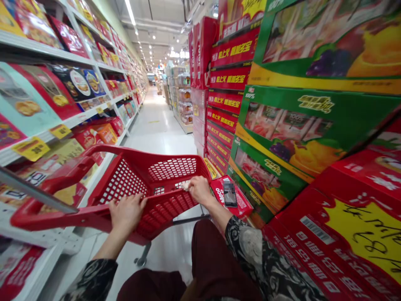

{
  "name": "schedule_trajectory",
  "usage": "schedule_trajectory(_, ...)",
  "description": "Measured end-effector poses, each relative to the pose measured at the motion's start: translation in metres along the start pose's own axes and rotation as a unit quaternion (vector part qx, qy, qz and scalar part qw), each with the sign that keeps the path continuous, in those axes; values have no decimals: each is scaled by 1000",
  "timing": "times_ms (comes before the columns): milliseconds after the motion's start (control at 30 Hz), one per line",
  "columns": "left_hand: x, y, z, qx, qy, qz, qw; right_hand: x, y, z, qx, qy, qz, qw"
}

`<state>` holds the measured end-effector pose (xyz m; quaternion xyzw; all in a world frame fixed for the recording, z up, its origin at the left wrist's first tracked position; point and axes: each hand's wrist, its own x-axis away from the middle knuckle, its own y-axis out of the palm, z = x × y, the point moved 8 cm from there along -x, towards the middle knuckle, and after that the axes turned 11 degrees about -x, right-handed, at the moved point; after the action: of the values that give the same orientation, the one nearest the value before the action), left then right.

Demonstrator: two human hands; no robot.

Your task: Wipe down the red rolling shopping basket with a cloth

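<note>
A red plastic shopping cart (175, 167) stands sideways before me, and its basket holds nothing that I can see. My left hand (128, 212) is closed over the near side rim, fingers curled to the inside. Farther right along that rim is my right hand (200, 189), its fingers closed and pinching a small crumpled white thing (186, 186), which looks like tissue. Whether this hand also grips the rim, I cannot tell. Just right of it, a dark phone (230, 194) lies on a red carton (244, 205).
White shelves (84, 110) with boxed and bagged snacks line the left. Stacked red drink cartons (224, 102) and green fruit-drink cartons (282, 117) rise close on the right. Nearer stands a red carton with a yellow price sign (369, 234). A tiled aisle (156, 113) runs ahead.
</note>
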<state>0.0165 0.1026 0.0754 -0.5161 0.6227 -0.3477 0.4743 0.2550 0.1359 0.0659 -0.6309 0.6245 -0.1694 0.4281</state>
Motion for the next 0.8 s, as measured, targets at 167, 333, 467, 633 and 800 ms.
schedule_trajectory(167,-2,2,9,30,14,8,999,-3,7,-22,-17,17,-95,995)
schedule_trajectory(333,0,-2,12,43,11,16,999,1,22,-8,-14,9,55,998)
schedule_trajectory(467,1,-2,10,36,2,22,999,16,70,-29,-50,-98,73,991)
schedule_trajectory(633,5,-3,15,87,-13,56,995,27,87,-41,-31,-132,34,990)
schedule_trajectory(800,9,-14,65,210,65,106,970,23,78,-24,-103,-126,62,985)
